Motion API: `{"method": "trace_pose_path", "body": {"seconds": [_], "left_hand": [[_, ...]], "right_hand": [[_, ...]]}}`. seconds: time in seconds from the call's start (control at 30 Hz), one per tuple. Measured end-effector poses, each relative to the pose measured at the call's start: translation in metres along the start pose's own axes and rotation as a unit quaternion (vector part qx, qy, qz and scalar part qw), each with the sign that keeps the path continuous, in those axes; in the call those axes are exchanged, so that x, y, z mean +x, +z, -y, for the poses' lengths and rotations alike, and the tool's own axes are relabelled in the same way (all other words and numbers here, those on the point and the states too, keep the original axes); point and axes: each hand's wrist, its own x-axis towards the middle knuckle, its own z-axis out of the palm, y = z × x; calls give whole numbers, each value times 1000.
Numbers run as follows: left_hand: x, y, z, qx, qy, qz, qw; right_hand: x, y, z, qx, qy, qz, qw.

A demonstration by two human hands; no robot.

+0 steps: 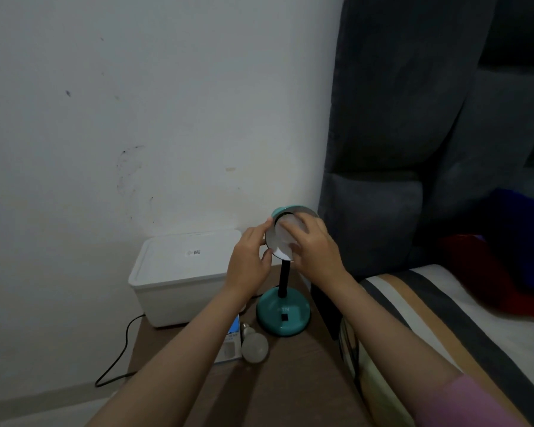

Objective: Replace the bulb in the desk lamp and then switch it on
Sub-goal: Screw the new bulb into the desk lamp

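Both hands are up at the lamp head. Left hand (249, 262) is curled around the left rim of the teal shade (285, 234), steadying it, and my right hand (313, 246) is reaching into the shade with fingers wrapped around the white bulb (282, 241) sitting in there. The desk lamp's round teal base (282, 315) stands on the brown surface (290, 380), black stem going up to the shade. Another bulb (254, 345) is lying on its side just near-left of the base, touching a small blue-and-white box (231, 343). A white lidded bin (179, 278) sits further left against the wall, bed (463, 328) on the right.
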Motion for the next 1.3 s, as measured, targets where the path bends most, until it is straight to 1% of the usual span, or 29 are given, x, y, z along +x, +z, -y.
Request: {"method": "trace_pose_path", "body": {"seconds": [0.17, 0.23, 0.33, 0.47, 0.53, 0.67, 0.8, 0.97, 1.2, 1.3], "left_hand": [[2, 0, -1, -4, 4, 1, 1000], [2, 0, 0, -3, 5, 3, 1000], [2, -1, 1, 1, 7, 6, 1000], [2, -1, 1, -2, 8, 3, 1000], [2, -1, 1, -8, 5, 1, 1000], [3, -1, 1, -5, 9, 2, 1000], [2, 0, 1, 4, 13, 3, 1000], [3, 0, 1, 10, 14, 2, 1000], [3, -2, 1, 4, 9, 6, 1000], [3, -6, 0, -5, -9, 27, 1000]], "right_hand": [[1, 1, 8, 76, 93, -29, 992], [2, 2, 10, 79, 107, -34, 991], [1, 1, 11, 60, 94, -28, 993], [2, 0, 7, 31, 36, -8, 999], [3, 1, 5, 31, 28, -10, 999], [3, 4, 5, 59, 58, -8, 997], [2, 7, 8, 74, 93, -21, 993], [2, 9, 14, 88, 116, -40, 988], [2, 6, 12, 84, 112, -24, 990], [2, 2, 13, 71, 93, -6, 993]]}}
